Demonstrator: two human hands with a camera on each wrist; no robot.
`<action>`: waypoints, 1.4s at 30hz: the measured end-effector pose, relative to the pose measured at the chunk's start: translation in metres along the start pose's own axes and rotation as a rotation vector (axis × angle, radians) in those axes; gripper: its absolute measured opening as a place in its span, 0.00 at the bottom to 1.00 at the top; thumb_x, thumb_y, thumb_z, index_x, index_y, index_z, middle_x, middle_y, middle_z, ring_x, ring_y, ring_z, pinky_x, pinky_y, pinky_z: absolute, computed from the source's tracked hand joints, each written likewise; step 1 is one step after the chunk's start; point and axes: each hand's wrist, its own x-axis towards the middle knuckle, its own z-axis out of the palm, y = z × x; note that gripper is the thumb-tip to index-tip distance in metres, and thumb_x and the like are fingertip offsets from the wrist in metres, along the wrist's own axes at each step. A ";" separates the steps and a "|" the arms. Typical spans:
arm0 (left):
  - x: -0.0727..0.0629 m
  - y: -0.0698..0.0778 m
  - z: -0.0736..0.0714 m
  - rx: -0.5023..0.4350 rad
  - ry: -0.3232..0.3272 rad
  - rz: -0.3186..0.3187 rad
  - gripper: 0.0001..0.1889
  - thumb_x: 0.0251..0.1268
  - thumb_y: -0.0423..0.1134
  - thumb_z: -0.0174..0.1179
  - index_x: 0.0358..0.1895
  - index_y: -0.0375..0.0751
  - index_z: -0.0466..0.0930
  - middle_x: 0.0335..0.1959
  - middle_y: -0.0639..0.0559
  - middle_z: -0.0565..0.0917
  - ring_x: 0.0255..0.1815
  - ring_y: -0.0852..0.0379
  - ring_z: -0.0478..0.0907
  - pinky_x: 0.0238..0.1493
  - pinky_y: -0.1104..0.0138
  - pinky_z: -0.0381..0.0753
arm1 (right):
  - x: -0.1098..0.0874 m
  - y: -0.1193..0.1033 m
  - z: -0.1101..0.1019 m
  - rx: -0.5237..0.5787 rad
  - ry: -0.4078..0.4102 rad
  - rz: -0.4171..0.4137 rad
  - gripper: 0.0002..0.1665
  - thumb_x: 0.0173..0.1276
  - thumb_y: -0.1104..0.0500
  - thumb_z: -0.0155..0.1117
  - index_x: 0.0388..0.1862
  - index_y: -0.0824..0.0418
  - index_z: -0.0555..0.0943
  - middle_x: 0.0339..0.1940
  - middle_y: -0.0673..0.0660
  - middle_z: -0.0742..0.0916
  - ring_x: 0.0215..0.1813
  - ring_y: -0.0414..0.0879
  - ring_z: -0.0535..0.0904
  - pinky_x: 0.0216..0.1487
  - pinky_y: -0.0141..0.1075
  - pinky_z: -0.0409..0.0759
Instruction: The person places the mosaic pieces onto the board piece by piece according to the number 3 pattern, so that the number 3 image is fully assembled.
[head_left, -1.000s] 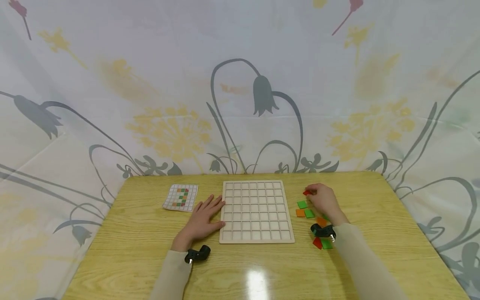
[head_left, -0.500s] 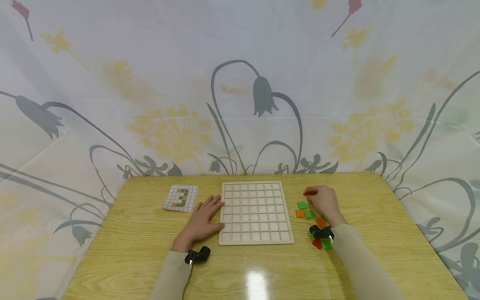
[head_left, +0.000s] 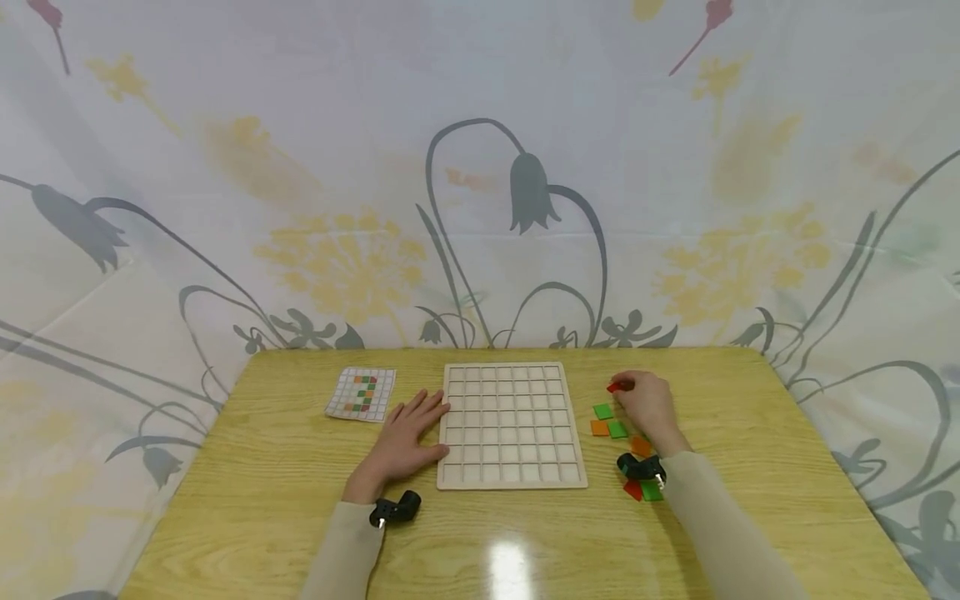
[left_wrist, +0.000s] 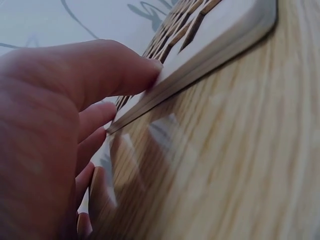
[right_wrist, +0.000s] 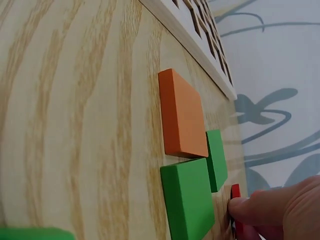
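Observation:
A pale wooden grid board (head_left: 512, 427) with bare square cells lies mid-table. My left hand (head_left: 405, 437) rests at its left edge, fingers spread and relaxed; in the left wrist view the thumb (left_wrist: 145, 75) touches the board's rim. To the right of the board, my right hand (head_left: 648, 404) pinches a red tile (head_left: 614, 387) between thumb and fingers. Just nearer to me lie a green tile (head_left: 603, 412), an orange tile (head_left: 600, 427) and a second green tile (head_left: 617, 429). In the right wrist view the red tile (right_wrist: 236, 192) is partly hidden by the thumb.
Another orange tile (head_left: 641, 446), a red tile (head_left: 633, 490) and a green tile (head_left: 652, 491) lie under and beside my right wrist. A paper card (head_left: 362, 394) printed with a coloured grid pattern lies at the left. A flower-patterned cloth (head_left: 480, 183) hangs behind the table.

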 end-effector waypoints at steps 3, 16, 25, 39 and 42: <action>0.000 -0.001 0.000 0.002 0.003 -0.008 0.37 0.66 0.52 0.61 0.76 0.44 0.64 0.79 0.50 0.56 0.81 0.46 0.44 0.75 0.43 0.40 | 0.001 0.001 0.003 0.022 -0.013 -0.007 0.18 0.65 0.68 0.60 0.53 0.71 0.83 0.46 0.67 0.87 0.45 0.58 0.81 0.44 0.47 0.79; 0.000 -0.003 0.002 -0.003 0.019 0.004 0.36 0.66 0.53 0.61 0.76 0.44 0.65 0.79 0.49 0.57 0.80 0.45 0.45 0.74 0.41 0.41 | -0.004 -0.012 0.008 0.058 -0.002 -0.096 0.18 0.65 0.65 0.68 0.53 0.70 0.84 0.49 0.68 0.80 0.46 0.58 0.81 0.41 0.43 0.81; 0.000 -0.004 0.005 -0.003 0.042 0.010 0.36 0.65 0.52 0.62 0.75 0.45 0.66 0.79 0.49 0.58 0.80 0.45 0.47 0.74 0.41 0.42 | -0.006 -0.030 0.021 0.042 -0.033 -0.185 0.14 0.65 0.63 0.70 0.48 0.68 0.87 0.40 0.61 0.81 0.42 0.55 0.81 0.42 0.47 0.82; -0.002 0.000 0.001 -0.010 0.029 0.002 0.36 0.66 0.51 0.61 0.76 0.44 0.65 0.79 0.49 0.57 0.80 0.45 0.46 0.74 0.41 0.40 | -0.008 -0.062 0.045 0.215 -0.059 -0.222 0.15 0.65 0.64 0.68 0.50 0.66 0.84 0.44 0.60 0.86 0.44 0.53 0.83 0.45 0.46 0.83; -0.002 0.001 0.001 -0.022 0.028 0.002 0.36 0.66 0.51 0.61 0.75 0.44 0.66 0.79 0.49 0.57 0.80 0.44 0.46 0.74 0.41 0.40 | -0.006 -0.067 0.052 0.243 -0.047 -0.271 0.17 0.66 0.66 0.66 0.54 0.66 0.85 0.46 0.61 0.87 0.45 0.55 0.84 0.45 0.48 0.83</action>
